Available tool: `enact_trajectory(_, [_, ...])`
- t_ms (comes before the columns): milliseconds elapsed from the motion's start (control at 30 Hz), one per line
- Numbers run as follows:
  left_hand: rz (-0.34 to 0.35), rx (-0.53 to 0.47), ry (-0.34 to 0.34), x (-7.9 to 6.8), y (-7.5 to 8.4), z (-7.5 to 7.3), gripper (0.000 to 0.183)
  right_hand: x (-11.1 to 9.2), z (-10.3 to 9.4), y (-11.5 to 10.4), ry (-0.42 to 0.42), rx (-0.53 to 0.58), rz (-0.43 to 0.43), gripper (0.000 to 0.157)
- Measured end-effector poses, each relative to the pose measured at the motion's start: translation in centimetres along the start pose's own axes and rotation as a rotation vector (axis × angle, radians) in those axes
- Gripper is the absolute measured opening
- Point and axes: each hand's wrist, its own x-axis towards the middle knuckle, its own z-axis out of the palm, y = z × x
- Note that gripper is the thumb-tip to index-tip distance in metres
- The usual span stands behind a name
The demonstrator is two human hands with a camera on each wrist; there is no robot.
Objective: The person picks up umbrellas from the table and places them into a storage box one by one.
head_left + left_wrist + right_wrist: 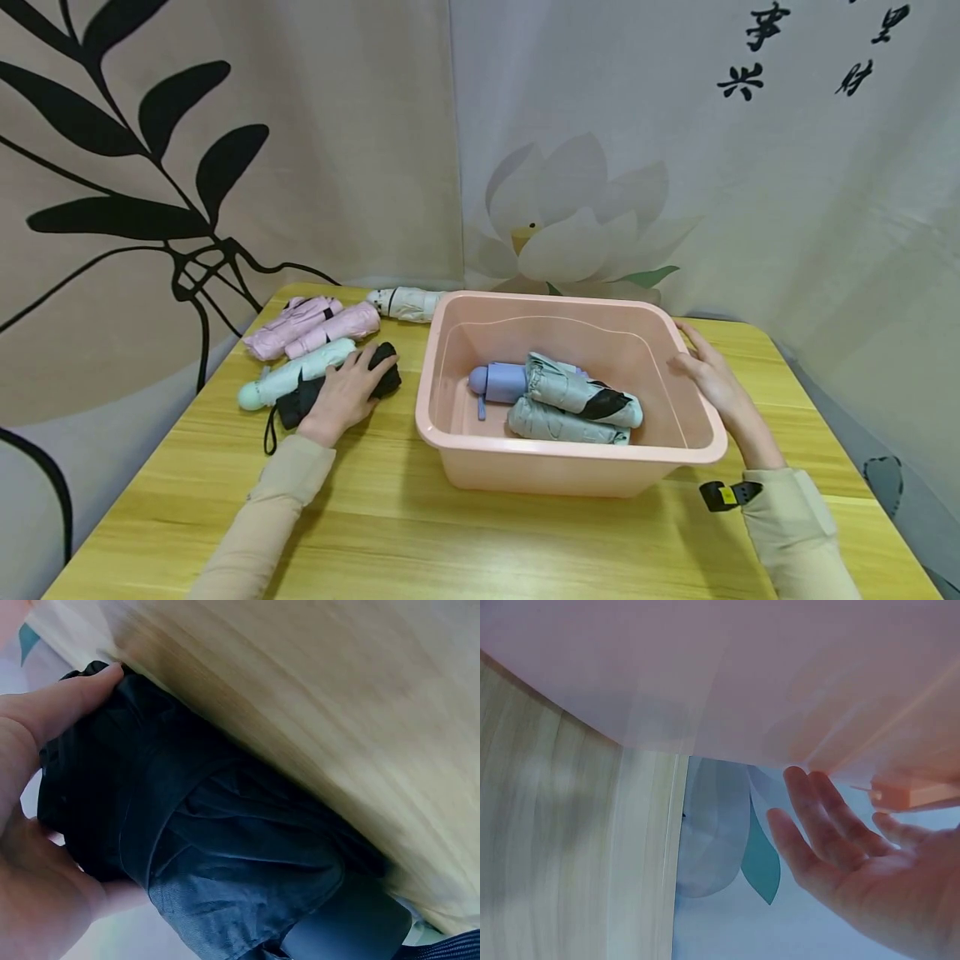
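Cream sleeves (262, 517) cross the wooden desk (495, 550); left hand (345, 396) grips a black folded umbrella (210, 817), right hand (714, 379) holds the pink plastic tub (547, 468) by its rim.

In the head view, your left hand (345, 396) hides the middle of the black umbrella (387, 372), the pink bin (551, 468) blocks the right end of the white umbrella (409, 305), a grey-green umbrella (566, 386) covers part of the blue umbrella (506, 383), and the bottom edge crops both your sleeves (255, 521).
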Motion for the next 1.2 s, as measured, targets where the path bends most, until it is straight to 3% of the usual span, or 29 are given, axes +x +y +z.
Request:
enact_trajectory(333, [0.03,-0.07,0.014,0.0,-0.3,-0.8,0.073,0.0,0.0,-0.2,0.004,-0.066,-0.016,0.061])
enact_trajectory(600, [0.078,-0.091,0.075,0.1,-0.4,-1.3,0.071,-0.1,0.0,-0.1,0.095,-0.286,-0.082,0.055])
enact_trajectory(767, [0.094,-0.1,0.114,0.2,-0.5,-2.0,0.068,-0.4,0.0,-0.4,0.133,-0.358,-0.098,0.054])
enact_trajectory(933, [0.104,-0.111,0.173,0.5,-0.5,-3.2,0.068,-0.5,0.1,-0.6,0.145,-0.354,-0.107,0.054])
enact_trajectory(1200, [0.124,-0.093,0.261,1.2,0.2,-5.9,0.068,-0.4,0.2,-0.4,0.114,-0.253,-0.084,0.053])
